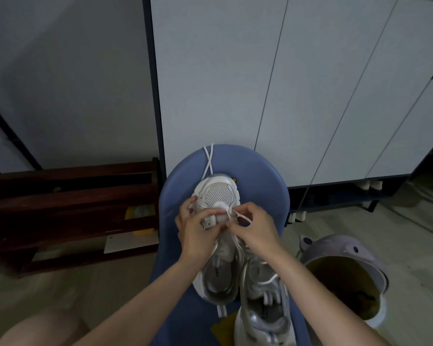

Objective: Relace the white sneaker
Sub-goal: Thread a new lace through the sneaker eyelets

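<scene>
We see the white sneaker (216, 196) at the centre of the frame, lying on a smooth, rounded blue chair seat (260, 176) with its toe pointing toward the top of the frame. Its toe box is an open mesh panel framed by glossy white overlays, and its silver-grey lining shows nearer us. A thin white lace (208, 161) runs from the toe area up over the far rim of the seat, its two strands crossing there.

Our left hand (198, 233) grips the sneaker's left side at the eyelet row, thumb on top. Our right hand (255, 228) pinches a stretch of the lace between thumb and fingertips just above the right eyelets; which eyelet it passes through, we cannot tell.

A second sneaker (263, 308), laced, sits lower right, touching the first one's heel.

At the left stands a dark wooden rack (73, 196) of slatted boards. Behind the seat rise flat pale cabinet doors (235, 83) in a dark frame. In the lower right sits a lilac plastic bin (343, 270) with small ears, on a pale floor (410, 233).
</scene>
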